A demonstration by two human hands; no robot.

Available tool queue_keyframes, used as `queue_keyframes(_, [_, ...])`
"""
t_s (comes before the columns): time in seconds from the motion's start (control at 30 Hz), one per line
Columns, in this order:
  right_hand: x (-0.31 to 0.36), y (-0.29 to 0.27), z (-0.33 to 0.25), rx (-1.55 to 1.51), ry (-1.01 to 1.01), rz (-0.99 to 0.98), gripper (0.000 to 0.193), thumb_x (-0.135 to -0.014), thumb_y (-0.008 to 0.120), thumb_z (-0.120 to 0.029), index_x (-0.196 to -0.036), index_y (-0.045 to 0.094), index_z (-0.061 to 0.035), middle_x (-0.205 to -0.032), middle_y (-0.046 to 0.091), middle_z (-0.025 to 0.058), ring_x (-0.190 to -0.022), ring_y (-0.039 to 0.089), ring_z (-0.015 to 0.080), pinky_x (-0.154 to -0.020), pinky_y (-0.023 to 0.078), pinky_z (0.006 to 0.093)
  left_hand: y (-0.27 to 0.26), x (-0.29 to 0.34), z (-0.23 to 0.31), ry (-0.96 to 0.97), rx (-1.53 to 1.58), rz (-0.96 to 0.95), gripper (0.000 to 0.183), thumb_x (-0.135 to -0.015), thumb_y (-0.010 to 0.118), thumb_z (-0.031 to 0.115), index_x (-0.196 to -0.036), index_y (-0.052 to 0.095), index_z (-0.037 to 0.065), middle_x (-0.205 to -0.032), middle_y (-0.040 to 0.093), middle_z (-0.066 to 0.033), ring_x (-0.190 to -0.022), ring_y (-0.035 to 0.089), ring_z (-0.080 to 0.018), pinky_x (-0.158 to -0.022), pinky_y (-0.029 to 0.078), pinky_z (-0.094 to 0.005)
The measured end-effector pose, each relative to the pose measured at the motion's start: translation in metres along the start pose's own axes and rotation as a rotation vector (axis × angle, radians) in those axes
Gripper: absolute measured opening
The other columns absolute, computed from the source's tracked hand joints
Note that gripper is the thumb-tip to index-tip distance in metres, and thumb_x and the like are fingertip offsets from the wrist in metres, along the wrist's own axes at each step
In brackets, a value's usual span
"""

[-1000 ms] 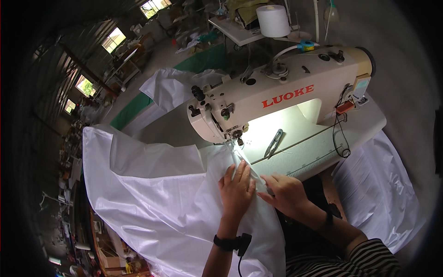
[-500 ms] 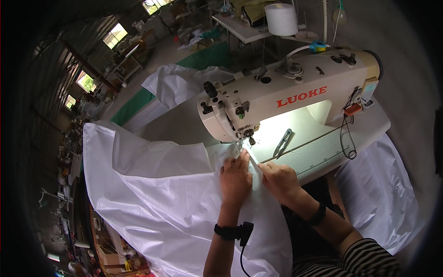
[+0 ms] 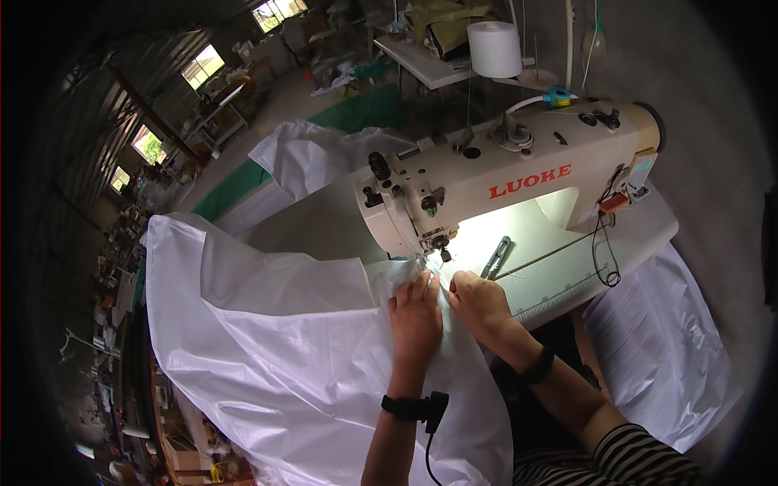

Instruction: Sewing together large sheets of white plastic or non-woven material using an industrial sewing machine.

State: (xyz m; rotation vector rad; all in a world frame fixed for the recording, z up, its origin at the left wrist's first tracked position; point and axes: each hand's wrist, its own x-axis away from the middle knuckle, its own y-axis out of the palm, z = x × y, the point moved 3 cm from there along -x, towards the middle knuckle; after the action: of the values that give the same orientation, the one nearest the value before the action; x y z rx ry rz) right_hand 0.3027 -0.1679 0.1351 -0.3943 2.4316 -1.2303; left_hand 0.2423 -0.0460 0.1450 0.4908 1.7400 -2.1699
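A large sheet of white fabric (image 3: 300,348) spreads over the left of the table, and its edge runs beneath the needle area of a sewing machine (image 3: 519,170). My left hand (image 3: 416,320) lies flat on this fabric just in front of the presser foot, fingers stretched toward it. Close on its right, my right hand (image 3: 480,304) is closed, thumb and fingers pinching the fabric's edge. The needle and presser foot (image 3: 425,261) are partly hidden by the machine head and cloth. Beyond my right hand, thread snips (image 3: 497,257) rest on the lit machine bed.
More white fabric (image 3: 660,340) hangs off the table's right side. A thread cone (image 3: 494,50) stands behind the machine. A thin black cable (image 3: 606,255) dangles at the machine's right end. Behind the machine, another white bundle (image 3: 300,154) lies near green cloth (image 3: 235,188).
My right hand has moved a little up and left, nearer the presser foot and my left hand. The view has shifted slightly. My left hand stays on the fabric.
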Motion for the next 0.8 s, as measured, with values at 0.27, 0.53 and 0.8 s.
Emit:
queue_keyframes(0.27, [0.000,0.004,-0.016,0.002,-0.122,-0.024,0.015,-0.087,0.065,-0.017,-0.093,0.062,-0.0034,-0.085,0.065,0.0107,-0.079,0.069,0.0301,-0.071,0.056,0.0398,0.007,0.002,-0.007,-0.035,0.058,-0.043,0.060,-0.076,0.067,0.009,-0.136,0.056,0.007,-0.136,0.060,-0.0076,-0.123,0.053,-0.0282,-0.102,0.039,-0.0436])
queue_keyframes(0.53, [-0.009,-0.005,-0.003,0.024,-0.354,-0.079,0.011,-0.091,0.060,-0.015,-0.095,0.066,-0.0072,-0.084,0.063,0.0082,-0.074,0.066,0.0288,-0.065,0.053,0.0384,0.004,0.005,-0.011,0.036,0.041,-0.108,0.063,-0.074,0.063,0.006,-0.136,0.056,0.008,-0.139,0.059,-0.0082,-0.130,0.050,-0.0256,-0.106,0.038,-0.0428])
queue_keyframes(0.8, [-0.031,0.011,0.004,0.157,-0.351,0.034,0.017,-0.092,0.057,-0.019,-0.105,0.066,-0.0118,-0.086,0.063,0.0063,-0.087,0.064,0.0234,-0.076,0.049,0.0380,0.000,0.006,-0.010,0.029,0.049,-0.101,0.060,-0.076,0.065,0.007,-0.135,0.057,0.008,-0.142,0.056,-0.0064,-0.132,0.048,-0.0247,-0.108,0.037,-0.0426])
